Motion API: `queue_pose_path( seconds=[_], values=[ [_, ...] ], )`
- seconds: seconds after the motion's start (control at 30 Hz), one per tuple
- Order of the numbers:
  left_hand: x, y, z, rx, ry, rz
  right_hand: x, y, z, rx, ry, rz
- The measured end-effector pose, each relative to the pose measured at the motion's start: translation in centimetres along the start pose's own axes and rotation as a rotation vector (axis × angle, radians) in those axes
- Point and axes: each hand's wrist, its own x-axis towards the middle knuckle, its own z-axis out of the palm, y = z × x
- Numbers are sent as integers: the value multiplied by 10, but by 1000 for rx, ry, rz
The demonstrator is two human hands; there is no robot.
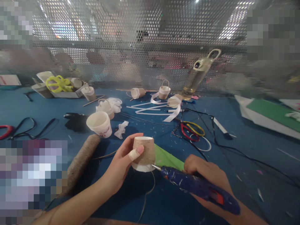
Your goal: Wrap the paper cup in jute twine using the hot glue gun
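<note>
My left hand point(126, 159) is closed around a small paper cup point(145, 151) wrapped in brown twine, its thumb pressed on the wrapped side. The cup's white lower edge is bare of twine. A loose strand of twine point(150, 187) hangs below it onto the table. My right hand point(206, 172) grips a dark blue hot glue gun point(187, 181), whose metal nozzle touches or nearly touches the cup near the lower edge of the wrapping. Behind the gun lies a light green sheet point(167, 156). Left of my hand rests a roll of twine point(82, 162).
A larger white paper cup point(99, 125) stands left of centre. Several small twine baskets point(164, 91), white strips point(150, 109) and red and yellow scissors point(192, 131) lie farther back. Black cables point(243, 153) cross the right side. A bottle point(199, 73) leans against the perforated metal screen point(140, 59).
</note>
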Motion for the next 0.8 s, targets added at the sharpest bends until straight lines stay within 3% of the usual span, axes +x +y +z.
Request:
queue_pose_path(
  seconds=[0.3, 0.8],
  values=[
    [-1, 1, 1, 130, 82, 113, -4, 6, 1, -207, -19, -39],
    [-2, 0, 3, 186, 131, 177, -5, 5, 10, -247, 67, -56]
  ],
)
